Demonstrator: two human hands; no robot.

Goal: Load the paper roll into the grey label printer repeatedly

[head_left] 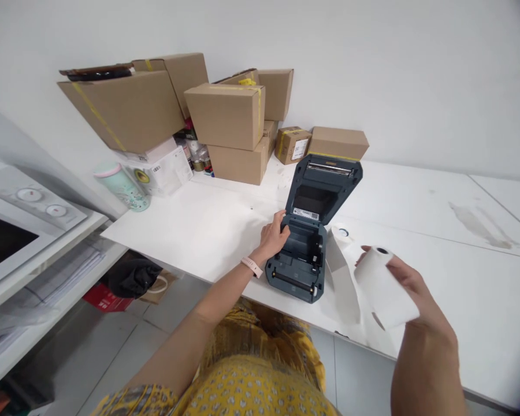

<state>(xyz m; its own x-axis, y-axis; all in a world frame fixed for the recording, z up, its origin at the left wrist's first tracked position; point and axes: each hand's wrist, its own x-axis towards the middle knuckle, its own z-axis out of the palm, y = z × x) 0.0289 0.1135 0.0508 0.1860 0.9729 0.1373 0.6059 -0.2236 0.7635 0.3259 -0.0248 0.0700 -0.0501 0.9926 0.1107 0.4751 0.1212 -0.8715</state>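
A dark grey label printer [292,267] stands on the white table with its lid [325,179] raised and its inner bay exposed. My left hand [274,234] grips the printer's left side near the hinge, fingers curled over the edge. To the right of the printer, my right hand [413,289] holds a white paper roll [379,286], its dark core facing up and a loose end hanging down. Between printer and roll, a strip of white paper [344,286] trails over the table from a second roll [341,233]. The right hand's fingers are partly hidden behind the held roll.
Cardboard boxes [225,118] are stacked along the wall, with a small taped box [292,144] near the printer. A mint tumbler [123,186] stands beside a white box [164,170]. At the left, a microwave [30,214] sits on a shelf. The table's front edge [190,274] runs close to my body.
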